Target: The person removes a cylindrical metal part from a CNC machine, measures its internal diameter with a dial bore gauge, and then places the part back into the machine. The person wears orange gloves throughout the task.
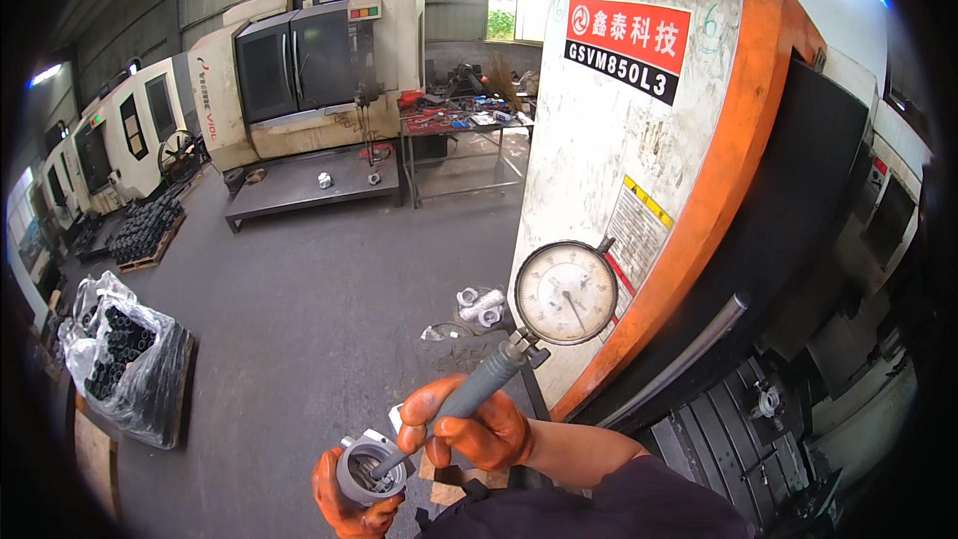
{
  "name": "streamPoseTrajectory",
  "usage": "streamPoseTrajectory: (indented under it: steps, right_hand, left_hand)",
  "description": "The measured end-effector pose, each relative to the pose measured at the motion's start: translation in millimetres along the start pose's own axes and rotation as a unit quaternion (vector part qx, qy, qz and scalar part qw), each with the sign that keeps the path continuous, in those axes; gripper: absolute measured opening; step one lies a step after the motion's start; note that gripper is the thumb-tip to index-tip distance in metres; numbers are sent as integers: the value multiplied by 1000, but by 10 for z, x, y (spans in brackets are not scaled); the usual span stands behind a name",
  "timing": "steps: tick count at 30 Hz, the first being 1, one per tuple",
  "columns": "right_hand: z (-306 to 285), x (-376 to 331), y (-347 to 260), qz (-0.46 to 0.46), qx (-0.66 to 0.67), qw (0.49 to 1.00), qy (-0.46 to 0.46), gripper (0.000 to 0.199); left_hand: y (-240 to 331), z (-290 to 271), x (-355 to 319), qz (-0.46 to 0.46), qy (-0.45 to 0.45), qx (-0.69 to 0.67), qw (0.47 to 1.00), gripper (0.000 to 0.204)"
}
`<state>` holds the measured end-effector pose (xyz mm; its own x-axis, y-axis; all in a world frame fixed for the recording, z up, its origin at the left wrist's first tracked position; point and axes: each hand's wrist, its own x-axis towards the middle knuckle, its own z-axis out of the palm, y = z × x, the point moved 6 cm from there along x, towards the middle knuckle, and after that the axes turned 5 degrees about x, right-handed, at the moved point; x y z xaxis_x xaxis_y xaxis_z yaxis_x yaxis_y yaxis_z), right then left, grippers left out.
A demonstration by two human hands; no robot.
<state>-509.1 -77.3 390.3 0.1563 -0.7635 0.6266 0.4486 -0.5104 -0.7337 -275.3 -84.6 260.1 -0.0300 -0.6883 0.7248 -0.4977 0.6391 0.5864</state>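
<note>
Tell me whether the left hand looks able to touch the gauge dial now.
Probably not: the left hand is holding the grey metal fitting, and the right hand, gripping the handle, appears between it and the gauge dial.

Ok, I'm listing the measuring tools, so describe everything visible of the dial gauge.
The dial gauge has a round, pale, marked face in a dark rim, its needle pointing down and slightly right. A small clamp joins it to a grey, seemingly metal stem, slanting through the right hand into a grey ring-shaped part in the left hand.
</note>
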Motion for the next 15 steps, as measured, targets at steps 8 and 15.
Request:
streamPoseTrajectory:
  steps: [8,15]
  right_hand:
    - [-33,17,7,1,21,1000,-2,29]
    - [-34,58,-2,50,-27,998,19,33]
  left_hand:
    - [7,34,10,-4,-3,-10,1000,110]
    - [173,-44,201,61,-5,-24,998,90]
